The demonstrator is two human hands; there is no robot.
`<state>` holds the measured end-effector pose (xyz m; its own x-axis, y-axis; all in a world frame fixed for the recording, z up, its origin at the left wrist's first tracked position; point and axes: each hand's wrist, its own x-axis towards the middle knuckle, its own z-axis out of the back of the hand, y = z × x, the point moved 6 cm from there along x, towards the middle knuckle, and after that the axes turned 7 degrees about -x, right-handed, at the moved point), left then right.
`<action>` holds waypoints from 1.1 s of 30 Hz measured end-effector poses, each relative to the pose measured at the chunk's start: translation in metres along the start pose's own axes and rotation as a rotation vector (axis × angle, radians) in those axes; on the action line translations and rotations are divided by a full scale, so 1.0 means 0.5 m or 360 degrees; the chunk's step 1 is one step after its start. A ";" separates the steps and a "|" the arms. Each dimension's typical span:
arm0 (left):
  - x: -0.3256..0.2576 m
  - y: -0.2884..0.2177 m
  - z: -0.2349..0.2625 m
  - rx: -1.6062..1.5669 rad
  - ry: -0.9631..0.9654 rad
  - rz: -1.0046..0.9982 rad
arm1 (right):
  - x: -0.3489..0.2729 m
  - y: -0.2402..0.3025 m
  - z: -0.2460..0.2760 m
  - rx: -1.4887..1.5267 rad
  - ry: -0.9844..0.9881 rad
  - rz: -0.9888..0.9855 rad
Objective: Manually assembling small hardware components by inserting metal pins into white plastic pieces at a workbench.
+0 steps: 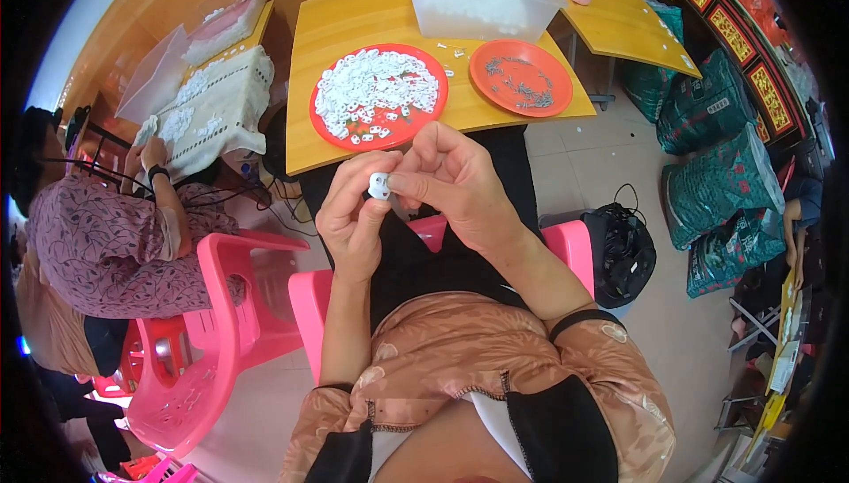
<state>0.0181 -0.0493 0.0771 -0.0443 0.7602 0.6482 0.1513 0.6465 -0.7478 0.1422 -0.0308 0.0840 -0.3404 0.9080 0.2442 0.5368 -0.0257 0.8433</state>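
Yellow table (354,27); hands (352,218) hold white piece (378,184)

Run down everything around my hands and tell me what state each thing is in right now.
Left hand: pinching a small white piece.
Right hand: thumb against that piece.
Small white piece: held in the air.
Round red tray: heaped with loose white pieces.
Orange-red plate: strewn with grey pin-like pieces.
Clear plastic bin: lidless, white pieces inside.
Green sacks: bulging, crowded together.
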 end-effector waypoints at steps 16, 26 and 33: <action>-0.018 0.026 0.004 -0.0374 -0.0226 0.0126 | 0.004 0.009 -0.012 -0.0465 0.0110 -0.0265; -0.005 0.028 0.004 -0.0178 -0.0063 0.0141 | 0.008 -0.002 0.004 -0.0372 0.0102 -0.0297; -0.019 0.047 0.012 -0.0348 -0.0248 0.0314 | 0.005 0.026 -0.029 -0.1333 0.0291 0.0347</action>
<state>0.0160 -0.0410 0.0526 -0.1411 0.8811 0.4513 0.3794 0.4692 -0.7974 0.1371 -0.0350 0.1024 -0.4530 0.7680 0.4527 -0.1132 -0.5532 0.8253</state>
